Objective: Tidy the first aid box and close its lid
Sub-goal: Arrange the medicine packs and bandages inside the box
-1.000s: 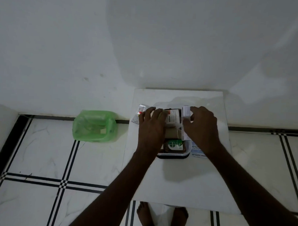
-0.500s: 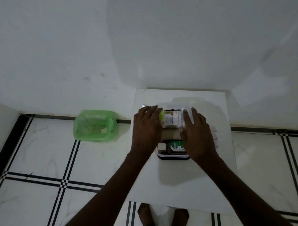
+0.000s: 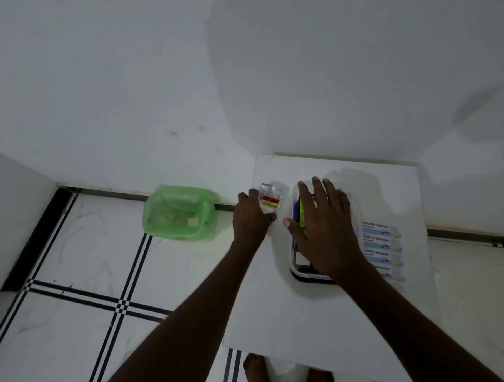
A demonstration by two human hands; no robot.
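Note:
The first aid box [image 3: 310,275], a small white tub with a dark rim, stands on a white table [image 3: 297,322]. My right hand [image 3: 324,223] lies flat and spread over its contents, hiding most of them; a yellow-green item [image 3: 301,213] shows under the fingers. Left of the box lies a small clear packet with a red and white label [image 3: 270,201]. My left hand [image 3: 251,216] is at that packet with fingers curled on its left edge. A strip of antiseptic bandages [image 3: 382,248] lies to the right of the box. No lid can be made out.
A green plastic bag or bin [image 3: 179,213] sits on the tiled floor left of the table, against the wall. The table stands in a corner with white walls behind and to the right. My bare feet [image 3: 289,377] show below the table's near edge.
My left hand has left the box and moved left to the labelled packet. My right hand has shifted over the middle of the box, uncovering the bandage strip on the right.

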